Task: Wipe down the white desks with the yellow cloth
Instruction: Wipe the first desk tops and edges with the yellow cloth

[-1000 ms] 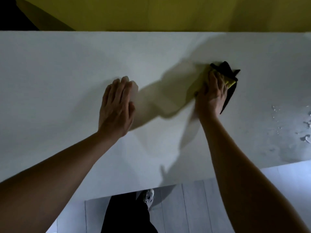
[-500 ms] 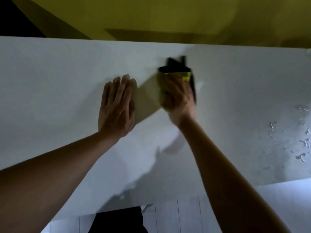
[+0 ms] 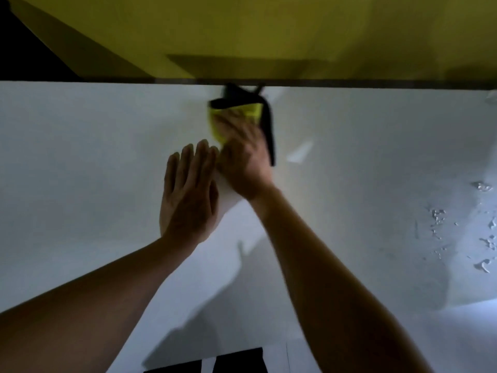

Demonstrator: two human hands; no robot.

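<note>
Cloth: my right hand (image 3: 243,157) presses the yellow cloth (image 3: 236,114) near the white desk's (image 3: 80,157) far edge.
Left hand (image 3: 188,195): flat, fingers straight, on the desk.

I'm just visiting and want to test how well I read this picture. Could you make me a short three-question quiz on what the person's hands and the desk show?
1. True or false: the left hand lies flat on the white desk with straight fingers.
2. Which hand presses the yellow cloth? A) left B) right C) both
3. Fill in: the water droplets lie toward the desk's ____ side.

Key
1. True.
2. B, the right hand; the cloth sits close to the desk's far edge, its dark border showing.
3. Right, apart from the cloth.
</note>
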